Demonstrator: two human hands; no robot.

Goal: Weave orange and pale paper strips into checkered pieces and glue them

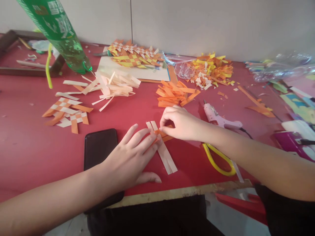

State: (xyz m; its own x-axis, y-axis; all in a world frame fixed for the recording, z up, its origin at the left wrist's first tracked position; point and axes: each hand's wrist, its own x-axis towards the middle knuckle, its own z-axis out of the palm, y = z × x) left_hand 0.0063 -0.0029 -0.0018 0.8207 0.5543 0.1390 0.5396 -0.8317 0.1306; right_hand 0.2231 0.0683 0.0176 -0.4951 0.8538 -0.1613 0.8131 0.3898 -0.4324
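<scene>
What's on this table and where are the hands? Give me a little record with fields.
Surface: red table
Between hands: pale strips crossed by orange strips
Left hand: spread over the crossing
Right hand: seems to pinch the orange strips
Beyond: orange pile, pale pile, green bottle
Left side: woven piece, black phone partly hidden by left arm
Right side: pink glue gun, yellow loop handle

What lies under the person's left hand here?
Under the left hand are pale paper strips, their ends showing beyond it, and part of an orange strip. The left forearm hides part of the black phone. The covered middle of the strips cannot be seen.
</scene>
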